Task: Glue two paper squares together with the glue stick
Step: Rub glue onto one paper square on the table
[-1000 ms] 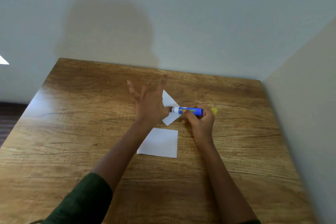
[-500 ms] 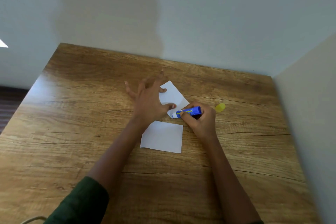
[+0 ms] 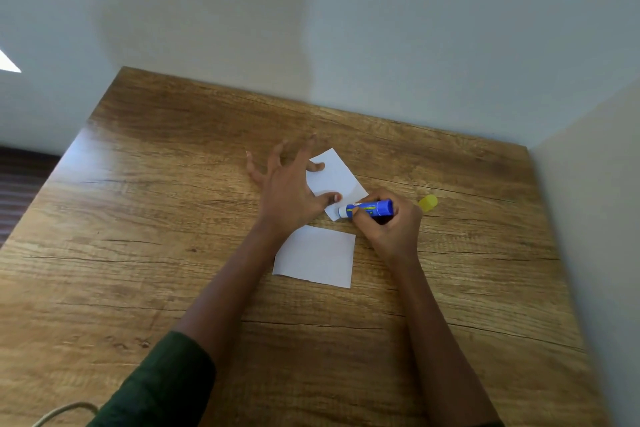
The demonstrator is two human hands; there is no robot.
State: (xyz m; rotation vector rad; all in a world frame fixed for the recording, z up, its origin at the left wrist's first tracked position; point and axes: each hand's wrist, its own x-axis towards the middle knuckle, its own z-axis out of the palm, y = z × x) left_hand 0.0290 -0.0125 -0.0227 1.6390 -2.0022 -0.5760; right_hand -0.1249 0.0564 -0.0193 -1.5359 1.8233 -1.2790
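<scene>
Left hand (image 3: 289, 196) is lying with fingers spread wide, its index finger and thumb pressing the far paper square (image 3: 337, 180) flat on the wooden table (image 3: 138, 218). Nearer the person, a second paper square (image 3: 317, 256) is lying loose. Right hand (image 3: 391, 222) is curling closed around the blue glue stick (image 3: 369, 209), its white tip touching the far square's near corner. Just right, a yellow cap (image 3: 428, 202) is resting on the wood.

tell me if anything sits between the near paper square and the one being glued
Nothing visible does. The near paper square lies just in front of the glued square; only bare table separates them.
</scene>
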